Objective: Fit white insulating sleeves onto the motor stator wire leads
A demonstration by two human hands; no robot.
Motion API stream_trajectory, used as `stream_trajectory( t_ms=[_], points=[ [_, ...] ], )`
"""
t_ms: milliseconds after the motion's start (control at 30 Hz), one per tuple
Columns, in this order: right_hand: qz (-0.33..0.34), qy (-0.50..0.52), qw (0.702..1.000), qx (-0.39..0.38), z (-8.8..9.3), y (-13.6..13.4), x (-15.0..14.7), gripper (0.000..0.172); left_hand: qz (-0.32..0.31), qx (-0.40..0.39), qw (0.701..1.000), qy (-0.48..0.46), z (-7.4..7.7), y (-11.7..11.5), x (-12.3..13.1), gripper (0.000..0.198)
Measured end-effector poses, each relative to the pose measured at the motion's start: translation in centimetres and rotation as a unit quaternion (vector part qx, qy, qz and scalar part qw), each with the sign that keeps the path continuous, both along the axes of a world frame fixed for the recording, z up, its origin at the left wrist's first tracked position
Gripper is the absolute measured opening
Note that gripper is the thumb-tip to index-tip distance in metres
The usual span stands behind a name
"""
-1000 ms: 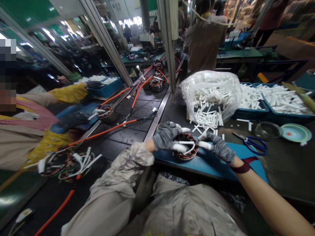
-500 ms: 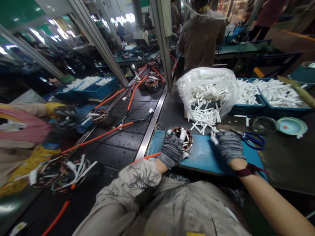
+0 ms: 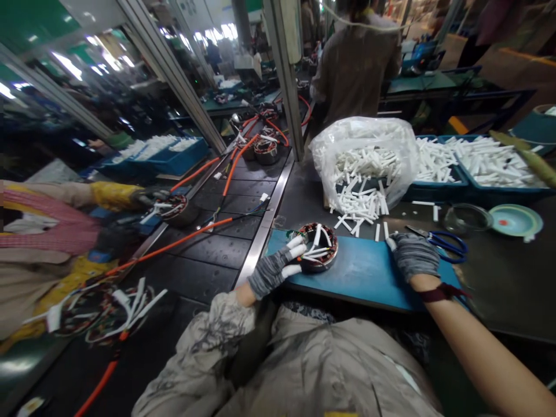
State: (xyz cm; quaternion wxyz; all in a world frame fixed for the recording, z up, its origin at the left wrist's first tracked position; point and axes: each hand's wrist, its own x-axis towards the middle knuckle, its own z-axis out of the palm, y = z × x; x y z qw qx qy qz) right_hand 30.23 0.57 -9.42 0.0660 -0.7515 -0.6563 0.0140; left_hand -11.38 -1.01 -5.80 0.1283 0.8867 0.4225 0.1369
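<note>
On the blue mat (image 3: pixel 360 266) sits a motor stator (image 3: pixel 319 248), a round metal ring with copper windings and white sleeves across its top. My left hand (image 3: pixel 273 269), in a grey striped glove with white-covered fingertips, is at the stator's left side with fingers apart; nothing shows gripped in it. My right hand (image 3: pixel 414 256), gloved alike, rests at the mat's far right edge. Its fingers are bent and close together, and whatever is under them is hidden. Blue-handled scissors (image 3: pixel 449 246) lie just beyond it. Two loose white sleeves (image 3: pixel 377 232) lie to its left.
A clear plastic bag (image 3: pixel 365 130) spills white sleeves onto the bench, beside blue bins (image 3: pixel 499 197) full of them. A glass dish (image 3: pixel 468 217) and a pale bowl (image 3: pixel 516 222) stand right. On the left, a conveyor (image 3: pixel 208 255) carries stators with orange cables; a co-worker's gloved hands work there.
My left hand has drawn back leftward from over the stator, uncovering its top and spreading its fingers. My right hand has shifted slightly right; two white sleeves now show where its fingertips were.
</note>
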Motion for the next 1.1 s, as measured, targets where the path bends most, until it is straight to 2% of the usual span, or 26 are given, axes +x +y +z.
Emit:
stream_trajectory(
  t_ms=[67, 167, 267, 333, 433, 500, 567, 667, 767, 867, 1000, 1100],
  points=[
    [-0.01, -0.004, 1.0, 0.003, 0.2, 0.1, 0.3, 0.036, -0.011, -0.017, 1.0, -0.007, 0.2, 0.7, 0.3, 0.049],
    [0.0, 0.004, 0.999, 0.043, 0.6, -0.4, 0.6, 0.036, -0.015, -0.012, 1.0, 0.023, 1.8, 1.6, 1.3, 0.042],
    [0.023, 0.096, 0.987, 0.125, 1.2, -1.3, 0.4, 0.039, -0.036, -0.015, 0.997, 0.062, 3.7, 1.6, 3.0, 0.039],
    [0.032, 0.164, 0.974, 0.151, 1.8, -2.1, -0.4, 0.041, -0.044, -0.014, 0.996, 0.074, 4.2, 0.9, 4.3, 0.04],
    [0.041, 0.284, 0.944, 0.163, 3.1, -3.5, -2.1, 0.039, -0.007, 0.015, 0.998, 0.054, 3.5, -0.5, 5.9, 0.04],
    [0.041, 0.389, 0.907, 0.158, 4.0, -4.4, -3.3, 0.04, 0.02, 0.031, 0.999, 0.027, 2.7, -1.3, 6.3, 0.04],
    [0.036, 0.466, 0.877, 0.116, 4.7, -4.7, -4.3, 0.041, 0.03, 0.036, 0.999, 0.004, 2.0, -1.7, 6.4, 0.04],
    [0.026, 0.516, 0.854, 0.061, 5.0, -4.3, -5.4, 0.041, 0.035, 0.037, 0.998, -0.023, 1.8, -1.7, 6.3, 0.04],
    [0.052, 0.524, 0.848, 0.056, 4.8, -3.2, -6.1, 0.043, 0.045, 0.029, 0.998, -0.034, 1.9, -1.6, 6.2, 0.041],
    [0.116, 0.516, 0.848, 0.044, 5.1, -2.0, -6.4, 0.04, 0.037, 0.031, 0.997, -0.053, 1.9, -1.6, 6.1, 0.044],
    [0.206, 0.464, 0.861, 0.035, 6.9, -0.7, -5.8, 0.035, -0.001, 0.031, 0.995, -0.09, 1.5, -1.5, 5.7, 0.04],
    [0.249, 0.429, 0.868, -0.022, 8.5, 0.7, -5.1, 0.037, -0.019, 0.016, 0.994, -0.105, 1.2, -1.3, 5.2, 0.042]
  ],
)
